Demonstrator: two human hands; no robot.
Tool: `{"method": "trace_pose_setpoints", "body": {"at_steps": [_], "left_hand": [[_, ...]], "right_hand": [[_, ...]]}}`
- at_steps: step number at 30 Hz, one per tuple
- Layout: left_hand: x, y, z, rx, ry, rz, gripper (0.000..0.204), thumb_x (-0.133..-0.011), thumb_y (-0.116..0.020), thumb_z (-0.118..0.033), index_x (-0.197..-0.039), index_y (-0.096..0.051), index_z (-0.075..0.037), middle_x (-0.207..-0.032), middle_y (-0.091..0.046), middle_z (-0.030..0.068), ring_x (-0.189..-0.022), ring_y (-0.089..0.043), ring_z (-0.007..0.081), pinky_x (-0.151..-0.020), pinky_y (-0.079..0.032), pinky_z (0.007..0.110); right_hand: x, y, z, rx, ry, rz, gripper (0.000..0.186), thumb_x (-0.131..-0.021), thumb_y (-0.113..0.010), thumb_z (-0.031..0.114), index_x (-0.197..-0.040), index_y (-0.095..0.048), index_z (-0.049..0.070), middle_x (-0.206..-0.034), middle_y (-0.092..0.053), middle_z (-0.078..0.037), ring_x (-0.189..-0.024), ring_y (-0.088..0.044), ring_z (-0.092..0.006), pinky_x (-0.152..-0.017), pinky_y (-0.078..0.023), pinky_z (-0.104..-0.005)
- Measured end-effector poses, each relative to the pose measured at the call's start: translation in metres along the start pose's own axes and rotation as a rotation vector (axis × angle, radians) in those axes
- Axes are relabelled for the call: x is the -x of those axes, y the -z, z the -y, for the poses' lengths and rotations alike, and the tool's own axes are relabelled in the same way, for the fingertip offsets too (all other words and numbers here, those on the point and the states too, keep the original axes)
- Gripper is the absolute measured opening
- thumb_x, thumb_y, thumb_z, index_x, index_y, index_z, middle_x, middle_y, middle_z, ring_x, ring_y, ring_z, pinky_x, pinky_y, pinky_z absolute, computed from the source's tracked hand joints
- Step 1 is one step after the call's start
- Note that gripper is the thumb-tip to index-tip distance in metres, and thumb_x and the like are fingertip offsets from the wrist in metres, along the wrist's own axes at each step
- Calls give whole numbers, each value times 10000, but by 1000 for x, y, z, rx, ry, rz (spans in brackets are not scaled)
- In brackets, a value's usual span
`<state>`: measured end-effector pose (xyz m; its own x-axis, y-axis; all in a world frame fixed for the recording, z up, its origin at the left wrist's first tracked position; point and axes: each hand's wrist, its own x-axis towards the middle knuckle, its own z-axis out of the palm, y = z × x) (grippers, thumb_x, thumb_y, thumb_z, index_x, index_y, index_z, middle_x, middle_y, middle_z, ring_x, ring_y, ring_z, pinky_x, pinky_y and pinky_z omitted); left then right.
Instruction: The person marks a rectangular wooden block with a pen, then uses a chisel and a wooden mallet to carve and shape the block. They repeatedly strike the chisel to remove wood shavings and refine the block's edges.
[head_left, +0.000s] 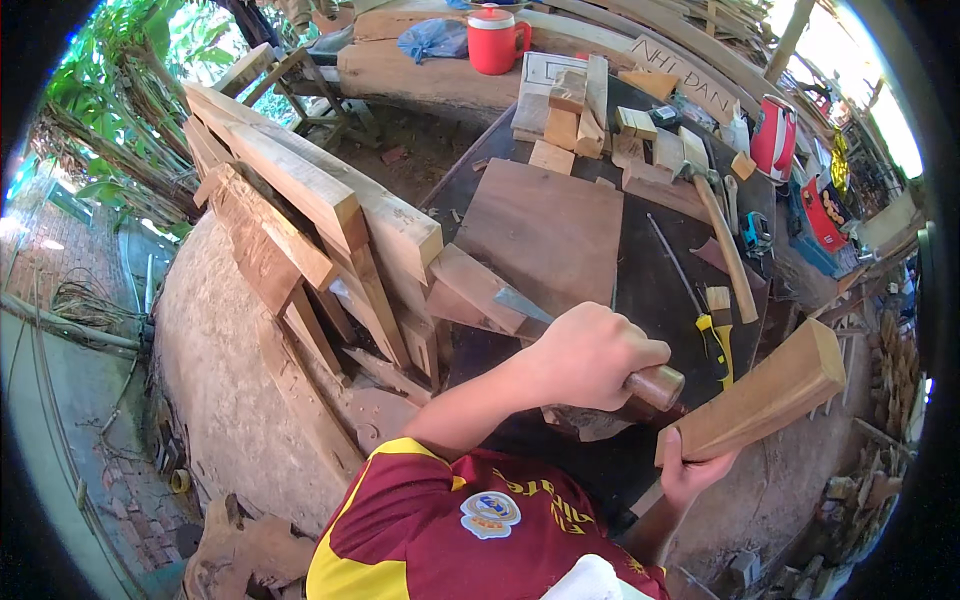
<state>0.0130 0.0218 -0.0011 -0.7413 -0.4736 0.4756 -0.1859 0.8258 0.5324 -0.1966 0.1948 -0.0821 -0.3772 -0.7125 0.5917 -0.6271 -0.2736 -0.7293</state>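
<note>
My left hand (595,358) is closed round the wooden handle of a chisel (657,386), whose butt sticks out past my fist to the right. Its flat grey blade (522,304) reaches left onto a wooden beam (470,272) at the edge of the dark table. In my right hand (690,472), lower right, is a thick squared wooden block (755,392), tilted up to the right. My thumb lies against the block's lower end; some of the fingers are hidden behind it. The block is held apart from the chisel's butt.
A brown board (545,235) lies on the dark table. Beyond are small wood blocks (567,95), a hammer (722,235), a yellow-handled tool (712,345), a brush (718,298) and a tape measure (757,233). Long timbers (320,190) stand to the left. A red jug (492,42) sits at the back.
</note>
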Motion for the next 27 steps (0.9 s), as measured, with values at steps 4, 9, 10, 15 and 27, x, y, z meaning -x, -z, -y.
{"method": "trace_pose_setpoints", "body": {"at_steps": [4,9,10,15,27], "left_hand": [[0,7,-3,24,2,-30,256,-594,-718,-140,-823,-607,-119,-652,-576,60,-640,-630,298,-530,-469,417],[2,12,-4,52,5,-25,245,-600,-718,-137,-817,-607,-114,-650,-567,61,-643,-625,300,-528,-461,417],[2,12,-4,57,-7,-28,241,-592,-718,-136,-803,-606,-106,-640,-576,72,-639,-630,304,-535,-467,419],[2,12,-7,104,-59,-37,235,-574,-723,-142,-771,-603,-92,-613,-592,89,-629,-641,310,-548,-480,422],[9,10,-5,34,-67,-17,256,-584,-724,-145,-808,-606,-104,-661,-614,59,-647,-647,282,-542,-482,404]], "right_hand": [[1,-2,-4,-61,0,-71,889,-756,-763,58,-1460,-232,-56,-1324,-454,-226,-1197,-510,-301,-1016,-423,-435],[-9,-7,2,-157,62,-179,980,-756,-714,-8,-1510,-90,-35,-1413,-390,-274,-1250,-484,-364,-1047,-416,-491],[-9,-6,3,-157,49,-184,988,-756,-709,-14,-1516,-79,-30,-1427,-378,-279,-1259,-478,-373,-1052,-415,-500],[-7,-3,1,-162,42,-165,978,-761,-699,-21,-1520,-82,-16,-1443,-362,-283,-1268,-472,-378,-1052,-421,-509],[-3,-4,7,-163,-4,-189,991,-769,-714,-8,-1529,-78,-14,-1447,-366,-257,-1292,-452,-357,-1084,-383,-493]]}}
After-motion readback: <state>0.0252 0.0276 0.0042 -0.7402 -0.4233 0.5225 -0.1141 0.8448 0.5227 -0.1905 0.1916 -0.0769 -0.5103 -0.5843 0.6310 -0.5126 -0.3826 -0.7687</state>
